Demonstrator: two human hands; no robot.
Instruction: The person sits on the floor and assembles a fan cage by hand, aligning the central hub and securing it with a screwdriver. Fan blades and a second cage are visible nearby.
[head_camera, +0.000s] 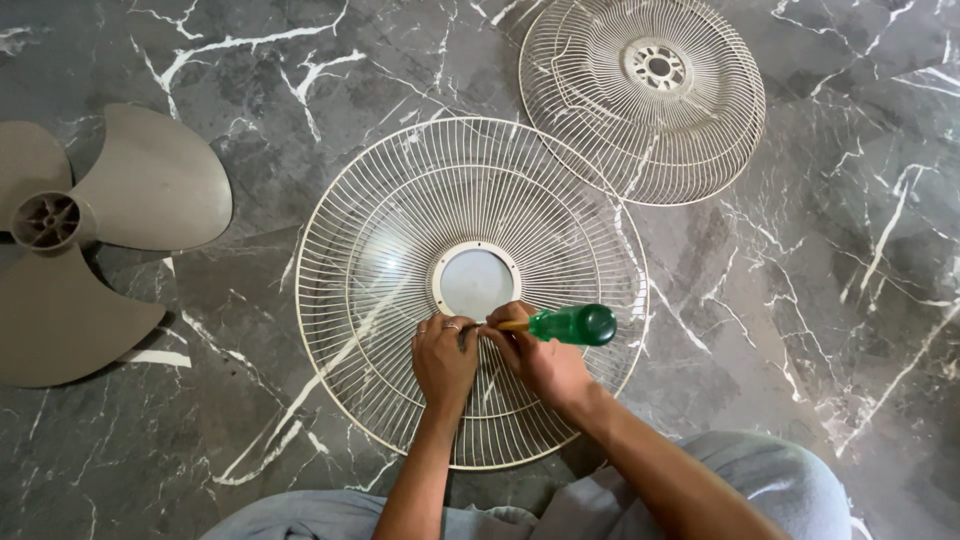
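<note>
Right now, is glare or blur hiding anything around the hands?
Head view: sharp overall; even light, soft shadows under the blade; mild sheen on the floor and the grille hub, nothing hidden. Left hand and right hand with the screwdriver are crisp; edges bow slightly.

Soft, even light fills the scene, and focus is sharp throughout. The polished marble floor (800, 300) shows mild sheen, and the fan blade (90, 240) casts a faint shadow beneath.
</note>
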